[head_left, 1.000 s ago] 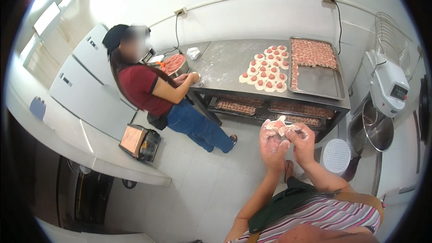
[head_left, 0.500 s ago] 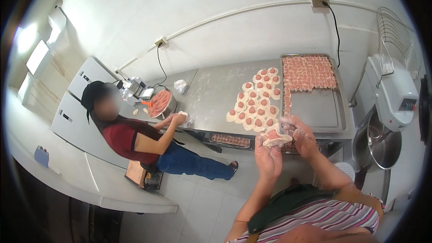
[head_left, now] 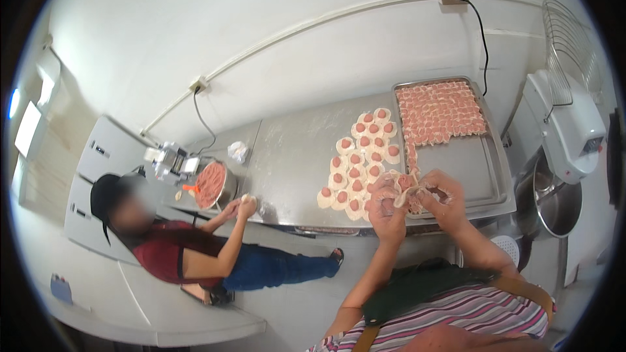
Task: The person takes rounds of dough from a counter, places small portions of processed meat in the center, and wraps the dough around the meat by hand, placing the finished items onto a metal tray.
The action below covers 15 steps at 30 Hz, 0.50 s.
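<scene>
Above the table's front edge, my left hand (head_left: 386,210) and my right hand (head_left: 446,201) hold one dumpling (head_left: 405,189) between them. Its pale wrapper is bent round pink meat filling, and fingers of both hands pinch the dough. Flour whitens my fingers, which partly cover the dumpling. Just beyond and left of my hands lie several round dough wrappers (head_left: 355,173), each with a ball of pink meat on it. Rows of formed dumplings (head_left: 440,112) fill the far part of a metal tray (head_left: 479,179), and a single column runs down its left side.
A co-worker (head_left: 176,254) stands at left, holding a small piece of dough (head_left: 248,199). Near them are a metal bowl (head_left: 229,189) of meat with an orange utensil (head_left: 190,188), a small machine (head_left: 173,160) and a crumpled plastic bag (head_left: 238,151). A white mixer (head_left: 564,124) stands right.
The view has shifted, and things at left sit lower in it. The wrapper, spread wider across my fingers before, is now folded more closely round its filling, with my right fingers pinching its edge.
</scene>
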Each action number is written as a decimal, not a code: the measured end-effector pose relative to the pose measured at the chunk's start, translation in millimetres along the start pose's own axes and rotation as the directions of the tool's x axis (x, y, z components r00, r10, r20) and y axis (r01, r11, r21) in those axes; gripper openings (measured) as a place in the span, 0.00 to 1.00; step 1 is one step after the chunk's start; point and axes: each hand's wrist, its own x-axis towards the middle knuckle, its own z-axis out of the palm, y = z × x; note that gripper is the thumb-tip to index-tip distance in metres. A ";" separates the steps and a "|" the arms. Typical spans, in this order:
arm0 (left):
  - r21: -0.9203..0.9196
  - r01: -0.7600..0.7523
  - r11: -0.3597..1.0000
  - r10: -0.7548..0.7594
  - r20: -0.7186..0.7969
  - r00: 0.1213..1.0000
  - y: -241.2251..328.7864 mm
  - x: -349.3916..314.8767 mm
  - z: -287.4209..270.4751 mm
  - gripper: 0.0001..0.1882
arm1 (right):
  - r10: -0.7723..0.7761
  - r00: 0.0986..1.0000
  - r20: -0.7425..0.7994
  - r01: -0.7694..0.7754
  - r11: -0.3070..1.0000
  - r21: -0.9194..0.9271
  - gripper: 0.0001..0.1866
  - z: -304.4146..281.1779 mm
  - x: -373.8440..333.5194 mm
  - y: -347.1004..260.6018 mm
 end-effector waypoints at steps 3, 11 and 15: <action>-0.389 0.344 0.855 -0.289 0.194 0.938 10.8 38.6 -18.2 0.15 | -0.051 0.998 -0.029 0.054 0.994 0.098 0.06 16.0 26.3 1.9; -0.404 0.405 0.820 -0.359 0.188 0.914 -0.4 99.8 -70.6 0.18 | -0.187 0.977 0.104 0.213 0.897 -0.388 0.09 62.3 76.5 22.0; -0.450 0.540 0.711 -0.390 0.387 0.836 -8.9 119.0 -105.6 0.21 | -0.086 0.993 -0.085 0.068 0.978 -0.198 0.12 86.5 86.4 35.0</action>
